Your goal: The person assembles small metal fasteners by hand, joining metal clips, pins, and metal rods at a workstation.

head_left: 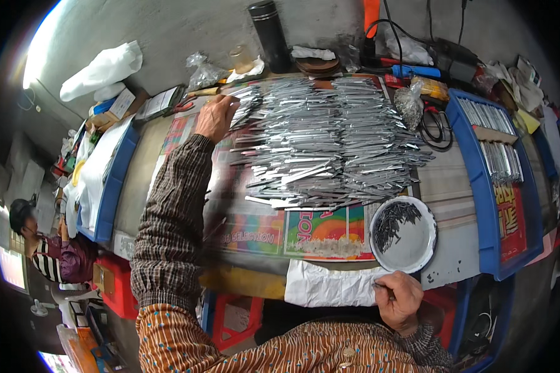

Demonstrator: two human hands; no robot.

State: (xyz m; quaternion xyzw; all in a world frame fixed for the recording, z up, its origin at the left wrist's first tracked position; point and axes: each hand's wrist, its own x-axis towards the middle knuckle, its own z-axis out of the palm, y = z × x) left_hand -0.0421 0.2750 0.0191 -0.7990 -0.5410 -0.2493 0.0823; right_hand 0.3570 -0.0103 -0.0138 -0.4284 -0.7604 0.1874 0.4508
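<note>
A broad pile of thin silvery metal strips covers the far middle of the table in rough rows. My left hand reaches to the pile's far left corner, its fingers bent together at the strips there; what they grip is hidden. Close to my body, my right hand is closed in a pinch, with a small dark piece just showing at the fingertips. Beyond it stands a round white dish holding many short dark pins. Beside my right hand, a white cloth hangs over the table's near edge.
Blue trays stand at both sides: the right tray holds stacked metal strips, the left tray white sheets. A black flask, red-handled pliers and cables lie along the back. Another person sits far left.
</note>
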